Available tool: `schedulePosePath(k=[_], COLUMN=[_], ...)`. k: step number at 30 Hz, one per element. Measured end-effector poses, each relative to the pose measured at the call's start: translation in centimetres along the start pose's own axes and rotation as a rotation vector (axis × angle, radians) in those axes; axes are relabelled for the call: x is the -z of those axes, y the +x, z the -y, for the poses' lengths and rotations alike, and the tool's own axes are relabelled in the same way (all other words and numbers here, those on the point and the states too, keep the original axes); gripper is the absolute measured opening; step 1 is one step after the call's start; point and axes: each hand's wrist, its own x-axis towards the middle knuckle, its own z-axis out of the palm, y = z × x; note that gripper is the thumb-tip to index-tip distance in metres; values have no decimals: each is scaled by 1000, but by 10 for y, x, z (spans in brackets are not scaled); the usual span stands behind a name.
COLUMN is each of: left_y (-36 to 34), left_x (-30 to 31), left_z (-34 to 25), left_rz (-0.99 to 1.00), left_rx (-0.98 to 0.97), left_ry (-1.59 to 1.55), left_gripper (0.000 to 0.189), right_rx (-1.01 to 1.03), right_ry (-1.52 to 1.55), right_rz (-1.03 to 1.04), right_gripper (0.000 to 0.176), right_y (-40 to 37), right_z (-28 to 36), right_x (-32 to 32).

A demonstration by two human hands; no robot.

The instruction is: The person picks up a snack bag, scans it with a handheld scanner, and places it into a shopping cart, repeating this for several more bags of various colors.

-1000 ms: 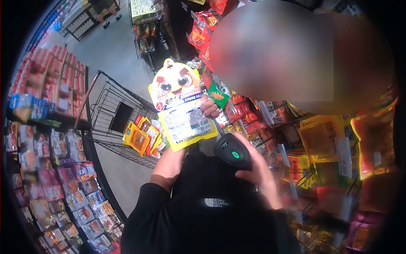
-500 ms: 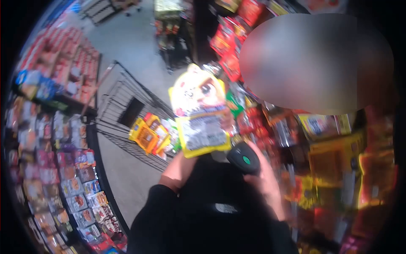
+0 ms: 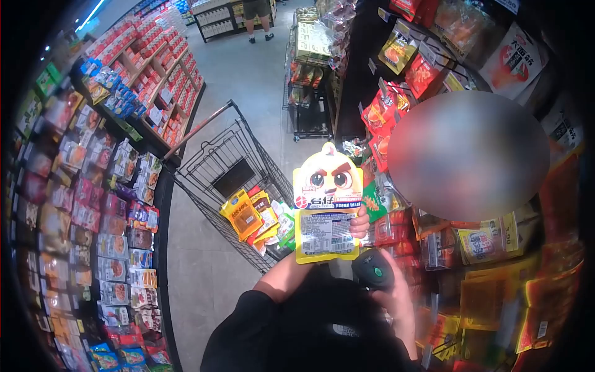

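Note:
A yellow snack package (image 3: 328,214) with a cartoon chick face stands upright in front of me, its printed side towards the camera. My left hand is mostly hidden behind it; curled fingers (image 3: 359,223), apparently of that hand, wrap round the right edge. To the lower right, my right hand (image 3: 395,288) is closed around a black rounded device (image 3: 374,269) with a green mark, just below the package. Behind and to the left stands a wire shopping cart (image 3: 214,155), holding yellow packages (image 3: 248,214) and a green-and-white one (image 3: 285,226).
Shelves of packaged food (image 3: 114,248) line the left, with red-and-white boxes (image 3: 155,74) beyond. Hanging snack packs (image 3: 489,239) fill the right, partly behind a blurred patch. Grey floor (image 3: 251,68) runs between. A person's legs (image 3: 257,22) show at the far end.
The view has shifted, so the cart and package appear farther right and lower. The package's print is sharper, and fingers at its right edge show more clearly. Both hands keep their holds.

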Motion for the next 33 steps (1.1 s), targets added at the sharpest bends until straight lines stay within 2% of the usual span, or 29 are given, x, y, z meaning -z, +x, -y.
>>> schedulePosePath(k=[6,7,11,12,16,22,24,33], left_y=[-2,-1,3,3,4,9,11,9], left_x=[-3,-2,-7,-17,-27,-25,-32,-23], left_z=[-1,-2,-5,-2,2,7,8,1], left_rz=[-4,-7,-16,-90,-175,-219,-227,-260], left_rx=[-57,-67,-85,-103,-81,-59,-64,-61], left_ry=[106,100,123,157,208,244,239,230], left_gripper=[46,46,45,44,47,51,51,50], right_rx=[28,13,20,47,0,44,78,-25], right_ry=[-22,-182,-208,-226,-286,-276,-356,-430], right_rz=[25,39,15,34,3,-51,-48,-44], right_gripper=[94,94,92,92,92,92,93,94], right_y=[1,0,-5,-4,-5,-7,-7,-8], right_z=[1,5,11,13,18,11,12,15], right_x=[1,3,1,0,-5,-2,-3,-7])
